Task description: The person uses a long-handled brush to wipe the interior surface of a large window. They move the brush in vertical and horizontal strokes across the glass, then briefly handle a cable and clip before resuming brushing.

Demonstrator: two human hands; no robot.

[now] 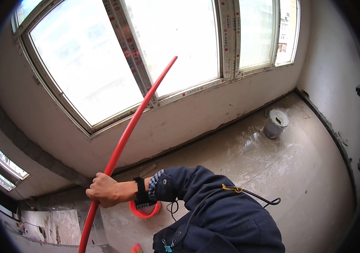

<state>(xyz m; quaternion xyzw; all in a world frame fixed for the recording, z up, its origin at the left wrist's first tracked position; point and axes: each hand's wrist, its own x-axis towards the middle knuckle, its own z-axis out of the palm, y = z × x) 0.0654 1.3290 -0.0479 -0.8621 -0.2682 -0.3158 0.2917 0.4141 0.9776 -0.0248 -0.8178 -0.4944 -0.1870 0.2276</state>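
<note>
My right hand [102,190] is closed around a long red pole [126,132], left of centre and low in the view. From the fist the pole slants up and right, its far end showing against the bright window [180,38]. Its lower part runs out of the picture at the bottom left. A black band is around my right wrist, over a plaid cuff and a dark blue sleeve [230,215]. Just below the wrist, a red bucket [145,216] on the floor is partly hidden. My left hand is out of view.
A lidded bucket [273,126] stands on the tiled floor [278,167] at the right, near pale wet-looking smears. A plastered wall [180,121] runs under the taped window frames. Further left are a smaller window [6,161] and a low ledge. A black cord hangs by my sleeve.
</note>
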